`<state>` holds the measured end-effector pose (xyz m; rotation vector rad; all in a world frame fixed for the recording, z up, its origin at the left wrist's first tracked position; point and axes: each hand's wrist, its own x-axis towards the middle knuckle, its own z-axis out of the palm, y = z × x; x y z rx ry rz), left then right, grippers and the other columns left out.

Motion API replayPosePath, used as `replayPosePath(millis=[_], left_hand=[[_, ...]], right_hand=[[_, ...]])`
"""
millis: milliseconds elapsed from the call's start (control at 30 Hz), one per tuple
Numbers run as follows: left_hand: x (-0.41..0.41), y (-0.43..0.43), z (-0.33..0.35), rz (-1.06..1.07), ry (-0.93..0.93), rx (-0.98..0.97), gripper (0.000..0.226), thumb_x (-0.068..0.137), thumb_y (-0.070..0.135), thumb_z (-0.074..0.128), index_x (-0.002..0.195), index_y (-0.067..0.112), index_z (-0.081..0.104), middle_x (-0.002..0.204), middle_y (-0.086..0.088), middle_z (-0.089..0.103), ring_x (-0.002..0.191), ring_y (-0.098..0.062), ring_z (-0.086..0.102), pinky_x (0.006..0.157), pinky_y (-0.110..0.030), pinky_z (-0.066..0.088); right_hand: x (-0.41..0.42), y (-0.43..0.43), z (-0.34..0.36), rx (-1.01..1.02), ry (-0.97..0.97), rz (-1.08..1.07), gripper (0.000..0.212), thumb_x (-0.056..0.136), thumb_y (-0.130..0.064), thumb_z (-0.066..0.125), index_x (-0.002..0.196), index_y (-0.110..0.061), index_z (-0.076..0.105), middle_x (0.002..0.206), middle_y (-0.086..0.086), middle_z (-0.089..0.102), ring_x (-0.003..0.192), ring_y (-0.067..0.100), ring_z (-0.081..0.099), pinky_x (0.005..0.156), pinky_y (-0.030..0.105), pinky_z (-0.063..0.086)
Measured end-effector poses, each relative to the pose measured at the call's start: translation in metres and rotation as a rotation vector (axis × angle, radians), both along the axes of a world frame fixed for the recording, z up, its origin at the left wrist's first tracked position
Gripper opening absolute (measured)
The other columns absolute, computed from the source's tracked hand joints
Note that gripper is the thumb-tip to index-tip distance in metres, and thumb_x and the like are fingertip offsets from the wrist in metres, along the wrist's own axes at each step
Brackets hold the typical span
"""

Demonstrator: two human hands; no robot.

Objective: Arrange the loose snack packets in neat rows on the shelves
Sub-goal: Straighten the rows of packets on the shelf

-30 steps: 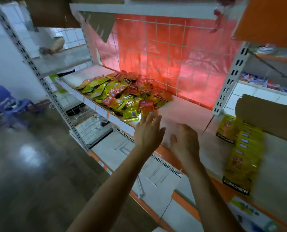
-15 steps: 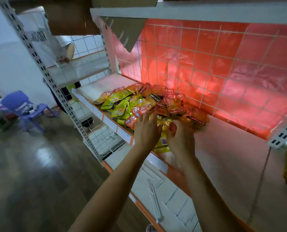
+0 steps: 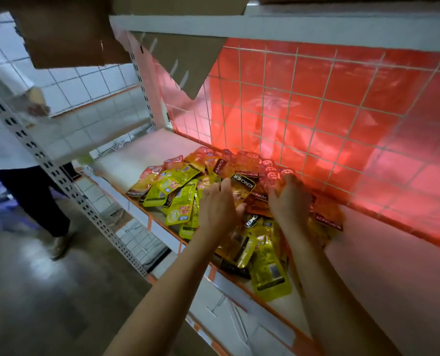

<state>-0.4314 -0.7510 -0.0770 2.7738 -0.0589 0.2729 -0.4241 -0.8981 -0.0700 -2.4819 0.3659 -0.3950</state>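
Both hands moved deeper into the snack packets (image 3: 185,185) heaped on the shelf (image 3: 141,156). Left hand (image 3: 217,208) lay flat-fingered on them, right hand (image 3: 288,201) curled round orange ones. Risk: raking could knock edge packets off the front.

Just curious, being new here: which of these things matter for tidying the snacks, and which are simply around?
Part of the job: snack packets, shelf, left hand, right hand.
Just around: cardboard box, another person, red sheet behind the wire grid.
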Motion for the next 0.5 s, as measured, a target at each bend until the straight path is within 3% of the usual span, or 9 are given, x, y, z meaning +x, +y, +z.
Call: replayPosePath(millis=[167, 333, 500], left_hand=[[0.018, 0.014, -0.001, -0.095, -0.027, 0.035, 0.066, 0.074, 0.059, 0.071, 0.123, 0.019, 0.051, 0.111, -0.002, 0.059, 0.108, -0.024, 0.051, 0.095, -0.033, 0.040], [0.025, 0.020, 0.001, -0.182, -0.071, -0.037, 0.066, 0.068, 0.059, 0.075, 0.122, 0.026, 0.054, 0.106, 0.003, 0.062, 0.102, -0.021, 0.054, 0.091, -0.033, 0.042], [0.020, 0.024, 0.008, -0.299, -0.104, -0.230, 0.054, 0.072, 0.047, 0.076, 0.119, 0.031, 0.058, 0.097, 0.005, 0.064, 0.091, -0.019, 0.060, 0.084, -0.036, 0.048]], right_hand=[[0.013, 0.013, -0.009, -0.060, 0.133, -0.107, 0.059, 0.092, -0.038, 0.057, 0.138, -0.005, 0.040, 0.130, 0.021, 0.053, 0.120, 0.038, 0.049, 0.097, 0.041, 0.039], [0.014, 0.014, -0.011, -0.076, 0.131, -0.219, 0.069, 0.085, -0.043, 0.065, 0.135, -0.003, 0.040, 0.133, 0.020, 0.050, 0.125, 0.036, 0.044, 0.102, 0.041, 0.037], [-0.005, 0.018, -0.002, 0.104, 0.004, -0.334, 0.062, 0.077, -0.023, 0.075, 0.130, -0.009, 0.046, 0.128, 0.017, 0.050, 0.120, 0.035, 0.047, 0.098, 0.039, 0.039]])
